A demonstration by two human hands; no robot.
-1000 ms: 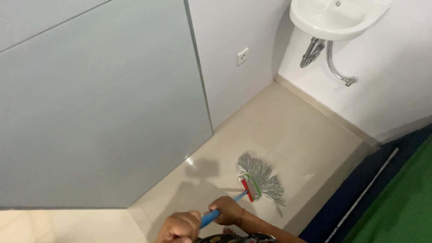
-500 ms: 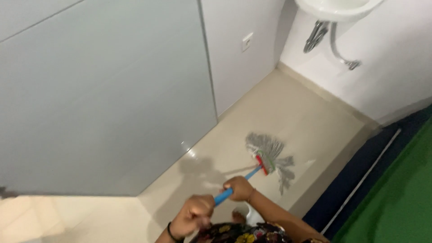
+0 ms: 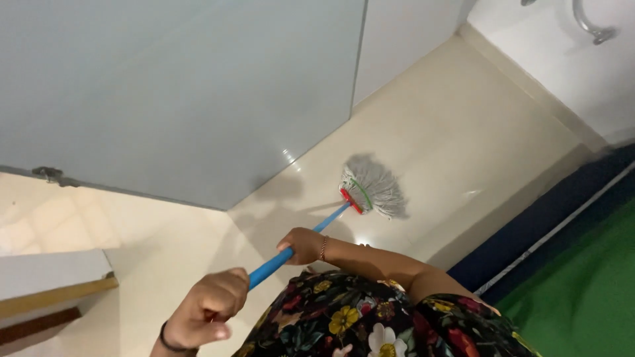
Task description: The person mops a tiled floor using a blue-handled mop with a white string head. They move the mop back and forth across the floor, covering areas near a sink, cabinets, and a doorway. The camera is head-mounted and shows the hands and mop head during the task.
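I hold a mop by its blue handle (image 3: 278, 260) with both hands. My right hand (image 3: 303, 244), a thin bracelet on the wrist, grips the handle lower down, nearer the head. My left hand (image 3: 206, 305), with a dark band on the wrist, grips the upper end of the handle. The grey string mop head (image 3: 372, 187), on a red clamp with a green band, lies spread on the beige tiled floor (image 3: 450, 125) ahead of me.
A large grey panel (image 3: 185, 86) fills the upper left, with a latch (image 3: 47, 174) at its lower edge. A white wall with a chrome drain pipe (image 3: 591, 26) is at the top right. A dark blue strip and a green surface (image 3: 582, 291) lie to the right. A low ledge (image 3: 53, 281) sits at the left.
The view has tilted down and to the right, so the basin is out of frame. The mop head has swept left, towards the grey panel, and its strands have gathered.
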